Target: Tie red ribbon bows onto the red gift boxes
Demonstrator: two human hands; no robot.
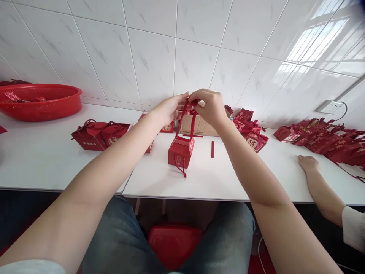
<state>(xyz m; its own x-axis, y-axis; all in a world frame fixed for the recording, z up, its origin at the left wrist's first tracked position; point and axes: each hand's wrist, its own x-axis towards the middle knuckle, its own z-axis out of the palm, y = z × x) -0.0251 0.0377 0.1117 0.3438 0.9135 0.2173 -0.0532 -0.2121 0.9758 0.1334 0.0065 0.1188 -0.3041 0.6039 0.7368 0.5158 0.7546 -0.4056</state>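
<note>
My left hand (172,108) and my right hand (209,106) meet above the table, both closed on a red ribbon (193,123). My right fingers pinch its top, while the left thumb and fingers hold it from the other side. Two strands run down to a small red gift box (178,154), which sits on the white table with a rope handle drooping over its front. My fingertips partly cover the upper ribbon. To the right of the box lies a flat red strip (212,149).
Several red boxes (91,136) stand left, partly behind my left forearm. A cardboard box (182,125) is behind my hands. More red boxes (253,140) sit at right, near a co-worker's hand (309,163). A red plastic basket (42,108) occupies the far left.
</note>
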